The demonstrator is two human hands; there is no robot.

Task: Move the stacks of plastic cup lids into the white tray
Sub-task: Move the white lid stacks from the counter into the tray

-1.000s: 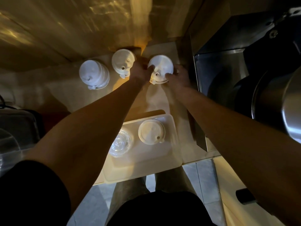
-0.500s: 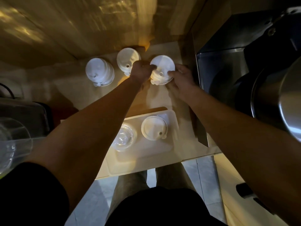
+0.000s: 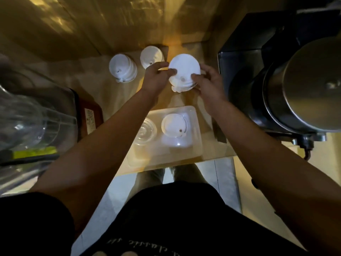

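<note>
From the head view, the left hand (image 3: 154, 78) and the right hand (image 3: 209, 85) clamp a stack of white lids (image 3: 184, 70) between them, fingers curled round its sides and thumbs on the top lid. The stack is at the far right of the counter (image 3: 114, 93), beyond the white tray (image 3: 162, 154); I cannot tell whether its base is off the surface. The stack looks loose and slightly fanned at its near edge, so I would squeeze evenly low on both sides, keep it upright and bring it straight toward the near side. In the tray a white lid stack (image 3: 173, 124) and a clear lid stack (image 3: 145, 131) fill the far half; the bare near half seems the safest landing. Two more stacks (image 3: 122, 70) (image 3: 151, 56) wait at the far left.
</note>
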